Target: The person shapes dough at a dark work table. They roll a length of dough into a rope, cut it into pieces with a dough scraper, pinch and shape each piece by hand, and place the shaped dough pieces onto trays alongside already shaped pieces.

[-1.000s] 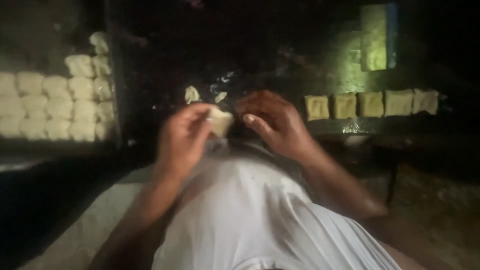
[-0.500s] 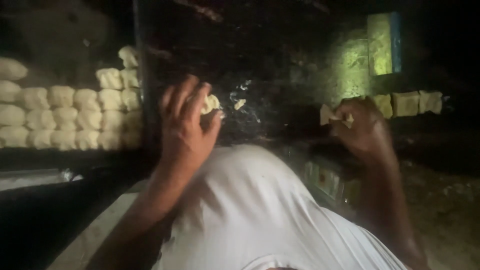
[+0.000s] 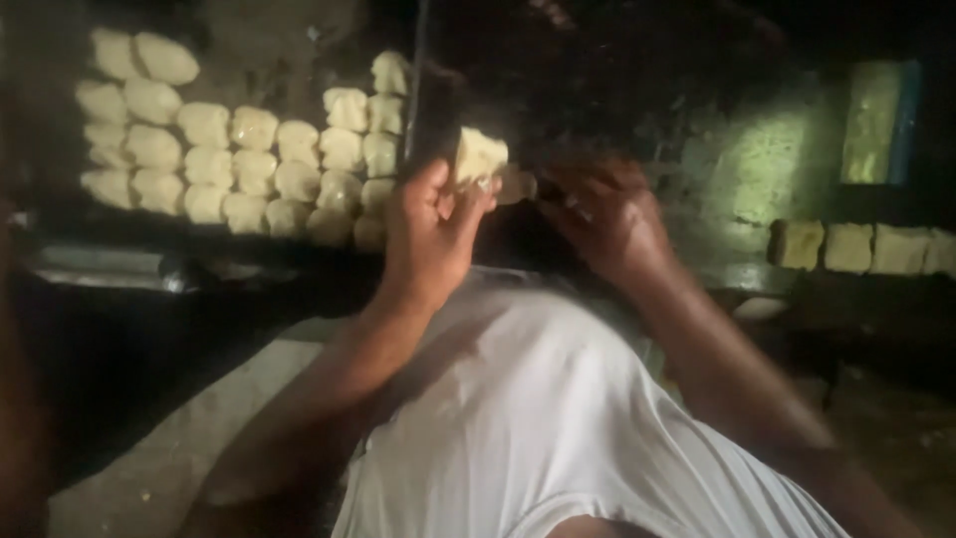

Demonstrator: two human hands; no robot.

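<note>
So the scene is pretty dark, but off to the left there's a big batch of pale dough pieces [image 3: 249,159] lined up in tidy rows on a dark tray [image 3: 60,214], all roundish and cream-coloured, packed touching each other. Over on the right, well apart from those, a short row of flatter square dough pieces [image 3: 861,246] sits along the edge of a dark counter [image 3: 737,274], and above them there's a tall greenish-yellow rectangle [image 3: 874,120] on the wall, too dim to tell what it is. The left hand [image 3: 428,234] is raised in front of the white shirt [image 3: 538,418], wrist bent back, fingers curled up and pinching a pale lump of dough [image 3: 480,156] that sticks out above the fingertips, just right of the tray's edge. The right hand [image 3: 607,214] is just beside it, blurry, fingers bent toward the dough; I can't tell whether they actually touch it or if they're pressed together. A smaller bit of dough [image 3: 518,184] shows between the two hands.
</note>
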